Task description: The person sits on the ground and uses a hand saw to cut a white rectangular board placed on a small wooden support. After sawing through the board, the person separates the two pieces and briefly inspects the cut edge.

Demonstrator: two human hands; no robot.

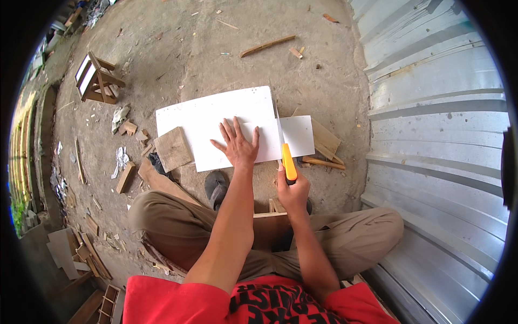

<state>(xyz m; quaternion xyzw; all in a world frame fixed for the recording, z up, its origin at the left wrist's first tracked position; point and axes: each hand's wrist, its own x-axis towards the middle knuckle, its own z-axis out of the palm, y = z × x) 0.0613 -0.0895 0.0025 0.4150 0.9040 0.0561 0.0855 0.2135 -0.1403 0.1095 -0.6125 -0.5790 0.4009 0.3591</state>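
Observation:
A white board [216,108] lies flat in front of me, low over the ground. My left hand [239,146] presses on its top with fingers spread. My right hand [293,189] is wrapped round the yellow and black handle of a handsaw [289,162]. The saw's thin blade points away from me, seen nearly edge-on, along the board's right edge. Just right of the blade is a smaller white panel [299,137]; whether it joins the board cannot be told. A square wooden piece [172,149] sits at the board's left end.
Wood pieces [325,141] stick out beyond the small panel. A small wooden stool [97,79] stands far left. Offcuts and scraps [126,177] litter the concrete floor, with a wood strip [267,46] farther off. Corrugated metal sheeting [437,129] walls the right side.

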